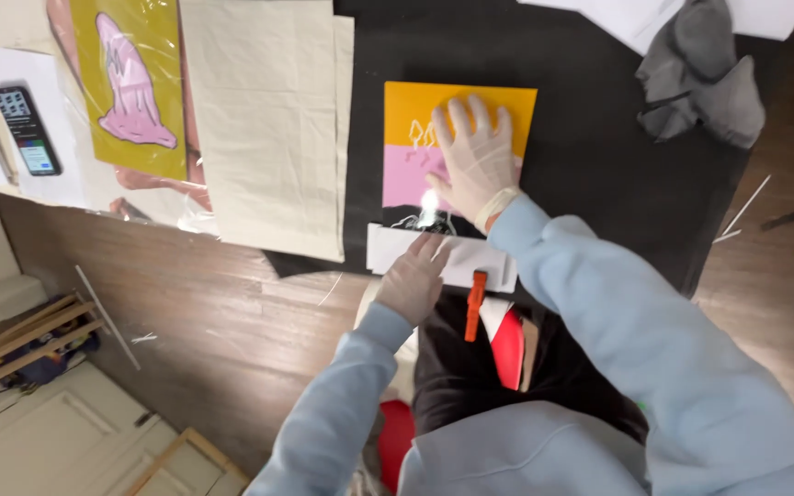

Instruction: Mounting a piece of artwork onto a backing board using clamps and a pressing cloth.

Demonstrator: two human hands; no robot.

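A small painting (411,110) with an orange top band, a pink middle band and a dark bottom band lies on a black mat (590,156). My right hand (472,156), in a thin pale glove, lies flat on it with fingers spread. My left hand (413,276), also gloved, presses on a white strip of paper (489,262) at the painting's near edge. An orange utility knife (476,305) lies just below that strip, untouched by either hand.
Folded cream cloth (273,119) lies left of the painting. Farther left are a yellow painting with a pink shape (135,83) under clear wrap and a phone (27,129). A grey rag (705,73) sits at the upper right. Wooden frames (20,335) lie on the floor.
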